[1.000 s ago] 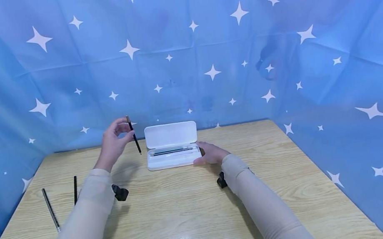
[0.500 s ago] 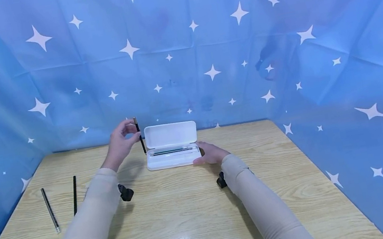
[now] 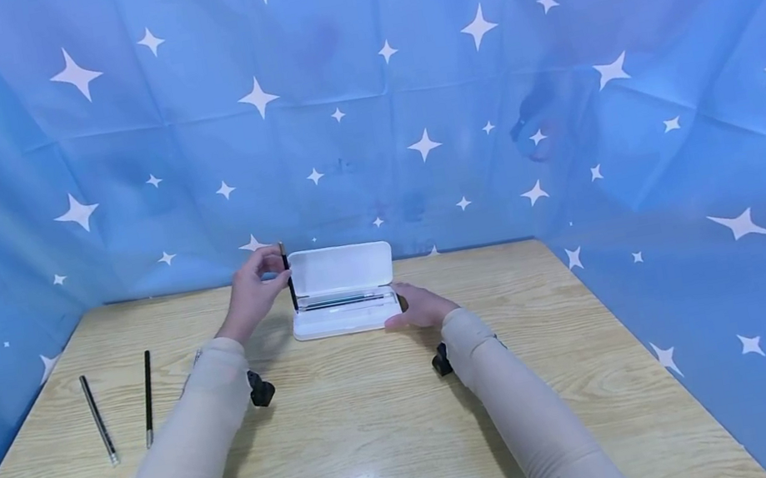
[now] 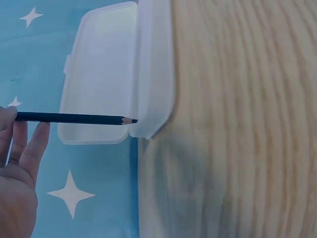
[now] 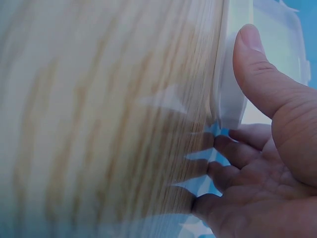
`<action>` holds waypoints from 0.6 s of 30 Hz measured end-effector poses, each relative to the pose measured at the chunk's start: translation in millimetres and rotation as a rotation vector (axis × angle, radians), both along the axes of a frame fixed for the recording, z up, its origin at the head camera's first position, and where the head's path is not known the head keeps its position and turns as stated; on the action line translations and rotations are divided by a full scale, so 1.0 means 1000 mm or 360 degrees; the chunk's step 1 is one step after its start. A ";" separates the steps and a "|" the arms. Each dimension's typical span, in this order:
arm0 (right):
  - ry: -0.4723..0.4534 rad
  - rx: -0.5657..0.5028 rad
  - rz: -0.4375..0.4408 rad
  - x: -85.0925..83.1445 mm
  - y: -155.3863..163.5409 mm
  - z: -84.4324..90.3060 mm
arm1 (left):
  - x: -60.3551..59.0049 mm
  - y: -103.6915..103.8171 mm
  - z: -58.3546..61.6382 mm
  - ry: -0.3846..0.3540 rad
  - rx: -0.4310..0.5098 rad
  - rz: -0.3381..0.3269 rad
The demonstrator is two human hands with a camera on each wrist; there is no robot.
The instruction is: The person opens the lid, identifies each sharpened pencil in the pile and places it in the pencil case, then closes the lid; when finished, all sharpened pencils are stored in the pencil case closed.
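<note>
From here I judge the work about half done. The white case (image 3: 345, 313) sits open at the far middle of the table (image 3: 386, 441), lid up, and I can see at least one dark pencil (image 3: 344, 302) already lying lengthwise in its tray; I cannot tell how many. My left hand (image 3: 255, 290) pinches another pencil (image 3: 289, 276) between thumb and fingertips, near upright, point down. In the left wrist view its sharpened tip (image 4: 130, 120) is right at the case's left end, not yet inside. My right hand (image 3: 419, 306) rests at the case's right end, fingers relaxed and lightly bent, thumb (image 5: 257, 64) against the case wall, steadying it.

Left to go, as I read it: this pencil, plus two more (image 3: 95, 418) (image 3: 147, 397) lying side by side near the table's left edge, well apart from the case.

The table is light wood grain with a glare spot near me. A blue cloth with white stars (image 3: 477, 27) walls it in on three sides.
</note>
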State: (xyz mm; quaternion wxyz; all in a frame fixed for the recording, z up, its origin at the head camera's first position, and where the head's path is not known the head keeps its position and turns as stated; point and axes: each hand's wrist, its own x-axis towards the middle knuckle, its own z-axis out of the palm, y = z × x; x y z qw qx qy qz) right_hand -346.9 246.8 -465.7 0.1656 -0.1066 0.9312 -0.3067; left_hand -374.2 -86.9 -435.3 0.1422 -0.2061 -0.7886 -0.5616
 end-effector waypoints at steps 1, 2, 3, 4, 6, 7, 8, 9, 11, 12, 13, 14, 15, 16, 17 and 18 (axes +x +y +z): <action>0.0003 -0.0001 0.0003 0.000 0.000 0.000 | -0.001 0.001 -0.001 0.0004 -0.0014 -0.0003; 0.0007 -0.0006 0.0006 0.000 0.000 0.000 | -0.002 0.002 -0.003 0.0010 -0.0032 -0.0003; 0.0007 -0.0008 0.0005 0.000 0.000 0.000 | -0.002 0.002 -0.004 0.0010 -0.0042 -0.0008; 0.0005 -0.0010 0.0002 0.000 0.000 0.000 | -0.003 0.003 -0.005 0.0003 -0.0050 -0.0012; 0.0001 -0.0007 -0.0001 0.000 0.000 0.001 | -0.003 0.005 -0.007 -0.0006 -0.0064 -0.0018; -0.0001 -0.0007 -0.0001 0.000 0.000 0.001 | -0.004 0.006 -0.008 -0.0010 -0.0067 -0.0023; -0.0001 -0.0009 -0.0001 0.000 0.000 0.000 | -0.004 0.007 -0.009 -0.0012 -0.0066 -0.0027; -0.0004 -0.0005 -0.0004 -0.001 0.000 0.000 | -0.004 0.008 -0.009 -0.0014 -0.0068 -0.0032; -0.0003 -0.0001 -0.0002 -0.001 0.000 0.000 | -0.004 0.010 -0.008 -0.0014 -0.0069 -0.0036; -0.0003 0.0000 -0.0001 -0.001 0.000 0.000 | -0.003 0.011 -0.008 -0.0015 -0.0066 -0.0040; -0.0001 0.0002 0.0000 -0.001 0.000 -0.001 | -0.004 0.012 -0.008 -0.0016 -0.0069 -0.0044; 0.0001 -0.0002 0.0001 -0.001 0.000 -0.001 | -0.004 0.013 -0.008 -0.0017 -0.0078 -0.0047; 0.0003 0.0000 0.0002 -0.002 0.000 -0.001 | -0.004 0.014 -0.008 -0.0018 -0.0092 -0.0048; 0.0007 0.0003 0.0004 -0.002 0.001 -0.001 | -0.004 0.014 -0.008 -0.0017 -0.0107 -0.0052; 0.0010 0.0006 0.0006 -0.001 0.001 -0.001 | -0.005 0.015 -0.009 -0.0017 -0.0120 -0.0058; 0.0012 0.0007 0.0009 -0.001 0.001 -0.001 | -0.005 0.016 -0.009 -0.0022 -0.0136 -0.0063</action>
